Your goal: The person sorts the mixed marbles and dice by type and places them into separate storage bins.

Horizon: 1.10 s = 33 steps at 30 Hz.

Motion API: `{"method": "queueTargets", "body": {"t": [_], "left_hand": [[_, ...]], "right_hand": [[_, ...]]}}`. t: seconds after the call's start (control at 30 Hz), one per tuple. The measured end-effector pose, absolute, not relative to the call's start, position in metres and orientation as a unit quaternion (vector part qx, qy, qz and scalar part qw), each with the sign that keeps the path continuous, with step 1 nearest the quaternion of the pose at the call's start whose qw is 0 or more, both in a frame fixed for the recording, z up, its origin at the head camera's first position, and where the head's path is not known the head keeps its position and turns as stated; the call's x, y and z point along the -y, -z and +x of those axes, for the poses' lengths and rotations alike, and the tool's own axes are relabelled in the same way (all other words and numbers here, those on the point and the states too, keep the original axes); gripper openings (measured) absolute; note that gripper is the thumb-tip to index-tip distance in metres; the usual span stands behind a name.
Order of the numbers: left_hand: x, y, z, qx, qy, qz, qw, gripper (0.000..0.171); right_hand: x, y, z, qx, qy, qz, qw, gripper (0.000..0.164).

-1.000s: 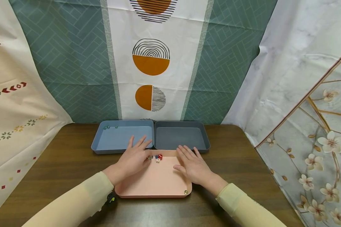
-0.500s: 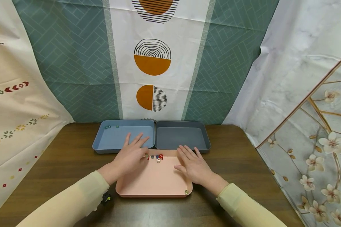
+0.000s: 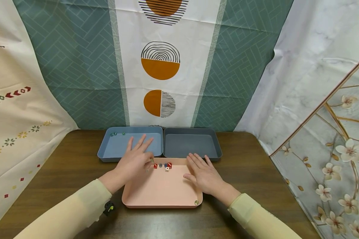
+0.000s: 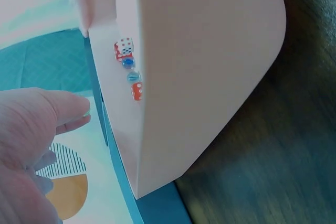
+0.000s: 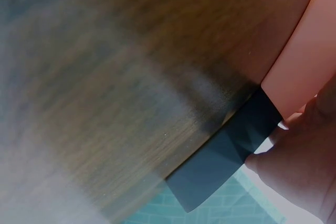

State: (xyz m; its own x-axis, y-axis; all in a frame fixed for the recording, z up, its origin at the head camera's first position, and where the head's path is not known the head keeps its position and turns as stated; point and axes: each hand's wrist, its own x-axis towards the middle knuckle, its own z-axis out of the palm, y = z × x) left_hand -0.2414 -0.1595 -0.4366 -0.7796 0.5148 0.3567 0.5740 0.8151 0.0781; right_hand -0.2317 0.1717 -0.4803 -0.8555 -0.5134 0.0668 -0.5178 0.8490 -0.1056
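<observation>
My left hand (image 3: 133,164) is over the far left corner of the pink tray (image 3: 164,192), pinching a small greenish marble (image 3: 152,161) between thumb and forefinger; the other fingers are spread over the light blue tray (image 3: 128,149). Just right of it lie a red die (image 3: 155,166), a grey-blue marble (image 3: 160,165), a dark blue marble (image 3: 166,165), another red die (image 3: 169,164) and a white die (image 3: 167,169). A small pale die (image 3: 147,170) shows under the left hand. My right hand (image 3: 204,176) rests with straight fingers on the pink tray's right side.
Several green marbles (image 3: 113,134) lie at the back left of the light blue tray. A dark grey tray (image 3: 188,142) stands beside it. One yellowish marble (image 3: 196,202) sits in the pink tray's near right corner. Patterned cloths hang behind the wooden table (image 3: 242,166).
My left hand has moved left and slightly away from the row of dice and marbles, carrying the greenish marble. The left red die is now uncovered. The right hand has stayed put.
</observation>
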Motion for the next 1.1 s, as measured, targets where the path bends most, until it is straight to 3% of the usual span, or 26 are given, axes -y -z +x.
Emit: {"method": "queueTargets", "body": {"t": [0.6,1.1], "left_hand": [[0.173,0.429,-0.249,0.938,0.080,-0.276,0.191,0.013],[0.194,0.422,-0.264,0.949,0.084,-0.238,0.191,0.010]], "right_hand": [[-0.171,0.480,-0.232,0.962,-0.058,0.266,0.019,0.081],[-0.172,0.480,-0.231,0.960,-0.066,0.271,0.020,0.081]]}}
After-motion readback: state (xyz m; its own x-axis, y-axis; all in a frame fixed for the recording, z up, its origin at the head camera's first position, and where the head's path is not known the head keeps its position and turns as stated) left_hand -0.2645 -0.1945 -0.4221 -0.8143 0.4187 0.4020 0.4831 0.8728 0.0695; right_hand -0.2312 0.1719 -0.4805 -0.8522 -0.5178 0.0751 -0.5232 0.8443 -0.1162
